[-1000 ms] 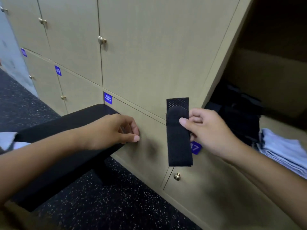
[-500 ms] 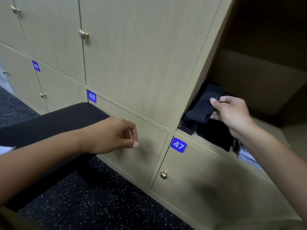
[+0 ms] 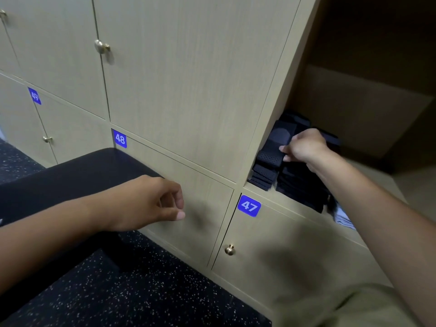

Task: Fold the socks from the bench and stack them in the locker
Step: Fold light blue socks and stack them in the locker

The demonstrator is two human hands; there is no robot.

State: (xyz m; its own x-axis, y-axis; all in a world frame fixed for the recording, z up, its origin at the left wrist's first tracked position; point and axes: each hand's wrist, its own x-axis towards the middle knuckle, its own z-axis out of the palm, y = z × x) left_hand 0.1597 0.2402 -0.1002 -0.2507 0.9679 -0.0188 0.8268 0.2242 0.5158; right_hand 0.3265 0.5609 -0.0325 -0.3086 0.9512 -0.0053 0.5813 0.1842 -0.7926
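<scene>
The folded black sock (image 3: 274, 147) lies on top of a stack of folded black socks (image 3: 265, 174) at the left front of the open locker (image 3: 368, 109), against its left wall. The right hand (image 3: 304, 147) reaches in over the stacks, its thumb and fingers pinching the right edge of that top sock. Just beside it on the right stands a second dark stack (image 3: 302, 185), and past the forearm a folded pale cloth (image 3: 343, 219) shows at the shelf's front. The left hand (image 3: 151, 204) hovers in front of the door marked 48 (image 3: 120, 138), fingers loosely curled and holding nothing, above the end of the black bench (image 3: 70, 175). Below the open locker is door 47 (image 3: 249, 206) with a brass knob (image 3: 229, 249)
</scene>
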